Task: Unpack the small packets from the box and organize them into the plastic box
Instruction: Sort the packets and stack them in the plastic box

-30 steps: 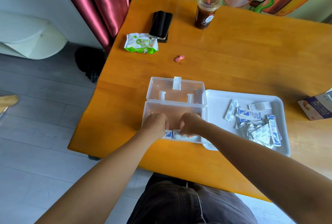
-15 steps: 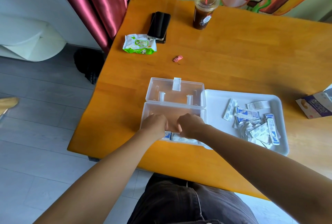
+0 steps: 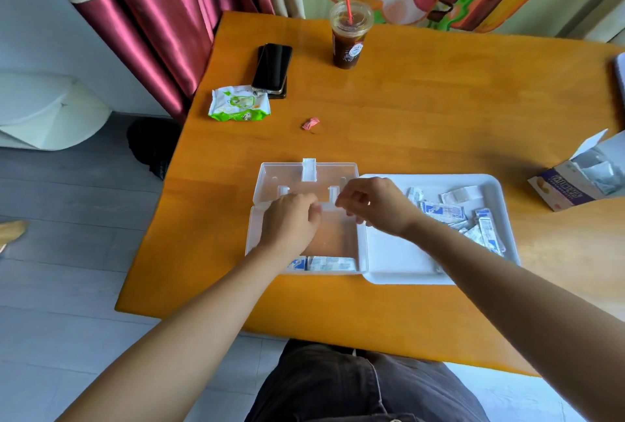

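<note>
Both hands hover over the open plastic box [image 3: 252,235]. The left hand [image 3: 291,222] curls its fingers under, and I cannot tell whether they hold anything. The right hand [image 3: 375,205] has loosely curled, empty fingers. Packets [image 3: 329,263] line the box's near wall. Loose packets [image 3: 443,212] lie in the tray [image 3: 399,259] just right of it.

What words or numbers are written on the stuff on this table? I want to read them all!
None can be read for sure.
Purple carton: white print, blurred.
Cup: round sticker, too small.
Green packet: print too small.
Small packets: blue print, too small.
</note>
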The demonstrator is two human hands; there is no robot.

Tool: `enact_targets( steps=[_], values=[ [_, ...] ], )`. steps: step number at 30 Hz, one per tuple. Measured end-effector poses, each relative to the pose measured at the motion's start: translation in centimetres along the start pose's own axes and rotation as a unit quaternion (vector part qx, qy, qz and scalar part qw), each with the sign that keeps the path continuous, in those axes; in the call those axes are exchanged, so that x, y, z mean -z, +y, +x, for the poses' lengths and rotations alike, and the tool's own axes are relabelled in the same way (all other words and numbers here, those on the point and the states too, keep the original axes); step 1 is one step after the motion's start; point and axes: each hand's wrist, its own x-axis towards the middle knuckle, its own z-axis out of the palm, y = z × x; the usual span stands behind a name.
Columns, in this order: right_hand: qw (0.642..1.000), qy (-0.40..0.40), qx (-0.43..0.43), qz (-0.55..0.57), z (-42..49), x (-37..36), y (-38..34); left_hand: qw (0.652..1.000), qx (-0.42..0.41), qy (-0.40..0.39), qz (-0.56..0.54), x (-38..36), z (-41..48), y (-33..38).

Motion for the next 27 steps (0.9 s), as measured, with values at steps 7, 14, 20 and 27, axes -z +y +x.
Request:
enact_targets(
  steps=[7, 14, 20, 27],
  values=[
    [0.974, 0.101, -0.198, -0.048, -4.6, 6.7, 10.5, 0.991, -0.105, -0.019, -0.078, -2.8, 2.6, 8.7],
    [0.924, 0.166, -0.307, -0.154, -10.3, 9.0, 18.4, 0.983, -0.114, -0.14, -0.025, -9.3, 5.4, 14.0],
    [0.895, 0.119, -0.27, -0.334, -11.9, 9.7, 20.1, 0.975, -0.136, -0.166, 0.056, -13.8, 8.1, 16.7],
    [0.924, 0.001, -0.198, -0.328, -10.9, 10.4, 21.5, 0.962, -0.143, -0.182, 0.144, -16.1, 8.7, 17.6]
  ],
)
